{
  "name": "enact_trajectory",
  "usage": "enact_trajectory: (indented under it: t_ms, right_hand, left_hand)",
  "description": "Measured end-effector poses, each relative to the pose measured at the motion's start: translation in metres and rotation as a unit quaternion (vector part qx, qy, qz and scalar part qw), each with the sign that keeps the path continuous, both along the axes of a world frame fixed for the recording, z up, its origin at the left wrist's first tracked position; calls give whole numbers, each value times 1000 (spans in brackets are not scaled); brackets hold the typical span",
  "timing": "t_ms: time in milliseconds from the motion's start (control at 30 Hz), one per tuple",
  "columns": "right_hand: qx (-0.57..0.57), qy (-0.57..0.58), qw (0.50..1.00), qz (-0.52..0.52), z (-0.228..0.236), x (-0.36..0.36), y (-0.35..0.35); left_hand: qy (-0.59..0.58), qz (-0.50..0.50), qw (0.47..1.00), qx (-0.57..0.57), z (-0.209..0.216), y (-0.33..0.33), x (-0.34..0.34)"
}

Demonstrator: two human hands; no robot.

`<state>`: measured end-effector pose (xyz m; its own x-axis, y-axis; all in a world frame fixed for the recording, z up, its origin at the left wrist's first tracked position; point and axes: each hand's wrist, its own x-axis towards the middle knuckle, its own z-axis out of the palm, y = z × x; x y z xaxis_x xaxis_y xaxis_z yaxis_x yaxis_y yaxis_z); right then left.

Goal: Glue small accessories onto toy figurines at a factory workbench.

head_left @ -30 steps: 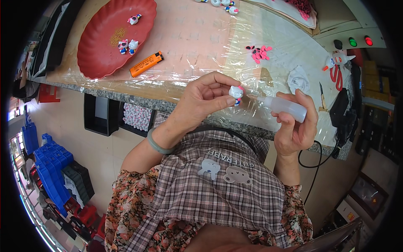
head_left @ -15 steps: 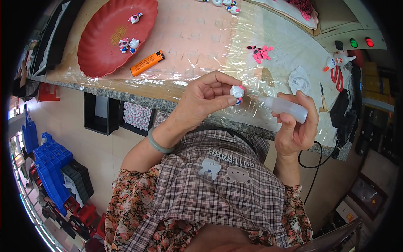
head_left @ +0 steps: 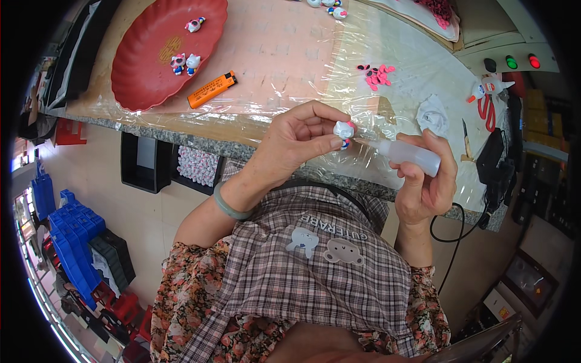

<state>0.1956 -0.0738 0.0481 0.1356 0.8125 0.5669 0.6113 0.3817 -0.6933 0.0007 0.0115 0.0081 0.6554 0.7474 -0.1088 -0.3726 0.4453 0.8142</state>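
Observation:
Above the table's near edge, my left hand (head_left: 301, 136) pinches a small white cat figurine (head_left: 344, 130) with pink and blue parts between thumb and fingers. My right hand (head_left: 430, 181) is wrapped round a translucent white squeeze bottle (head_left: 414, 158), tilted so that its thin nozzle points left. The nozzle's tip is at the figurine's right side; whether it touches cannot be made out. Further back lies a small heap of pink and black pieces (head_left: 379, 77). Three similar figurines (head_left: 193, 63) rest on a scalloped red plate (head_left: 136, 81) at the left.
An orange box cutter (head_left: 212, 89) lies beside the plate. At the right are a crumpled white tissue (head_left: 433, 115), a pointed blade tool (head_left: 466, 139), a glue bottle (head_left: 484, 89) and red-handled scissors (head_left: 486, 114). Below the table edge, a black bin (head_left: 198, 166) holds many white-and-pink pieces.
The figurine has turned slightly in my left hand. The bottle has shifted a little to the left, bringing its nozzle closer to the figurine.

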Motion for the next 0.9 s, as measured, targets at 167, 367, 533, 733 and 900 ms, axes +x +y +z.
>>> enact_trajectory:
  t_ms: [167,367,533,733,900]
  right_hand:
    - [-3,11,1000,3,0,-1,1]
    - [12,31,999,-21,-4,1,-2]
    - [19,29,999,-22,-5,5,-2]
    - [17,25,999,-22,-6,5,-3]
    - [11,13,1000,-23,-5,5,-2]
  left_hand:
    - [12,-9,1000,0,3,-1,1]
    - [6,-20,1000,1,1,-1,0]
    - [-10,-24,1000,-7,2,-1,-1]
    - [-14,-28,1000,-5,0,0,0]
    - [-23,-31,999,-14,-2,0,0]
